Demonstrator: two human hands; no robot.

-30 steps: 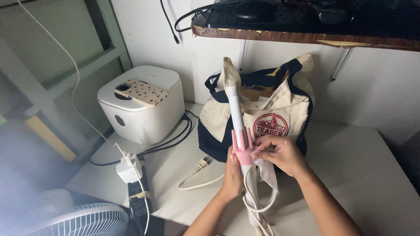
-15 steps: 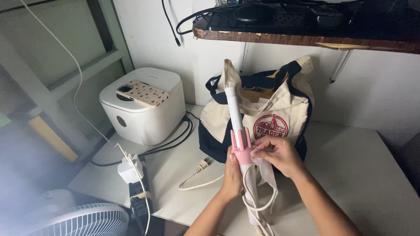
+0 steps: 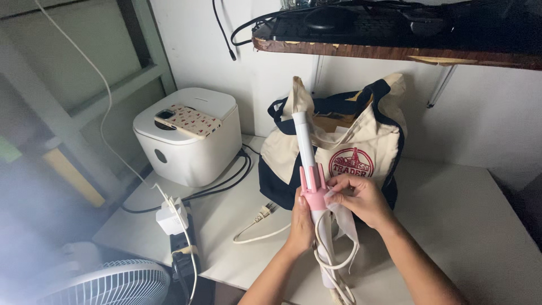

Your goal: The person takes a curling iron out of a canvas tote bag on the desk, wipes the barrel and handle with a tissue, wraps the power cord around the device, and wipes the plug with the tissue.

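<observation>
A white and pink curling wand (image 3: pixel 305 151) stands upright in front of me, its white barrel pointing up and a pink pronged collar at mid height. My left hand (image 3: pixel 301 224) grips its handle just below the collar. My right hand (image 3: pixel 359 197) pinches a thin white cloth (image 3: pixel 344 219) against the collar's right side. The wand's white cord (image 3: pixel 330 261) loops down below my hands, and its plug (image 3: pixel 263 213) lies on the white table (image 3: pixel 463 226).
A cream and navy tote bag (image 3: pixel 361 141) stands behind the wand against the wall. A white box-shaped appliance (image 3: pixel 189 141) with a phone (image 3: pixel 187 120) on top sits at the left. A power strip (image 3: pixel 179 237), a fan (image 3: pixel 113 285) and a dark shelf (image 3: pixel 395 34) surround the table.
The view has shifted slightly to the right. My hands and the wand keep nearly the same pose, with the right hand's fingers still working the cloth at the collar.
</observation>
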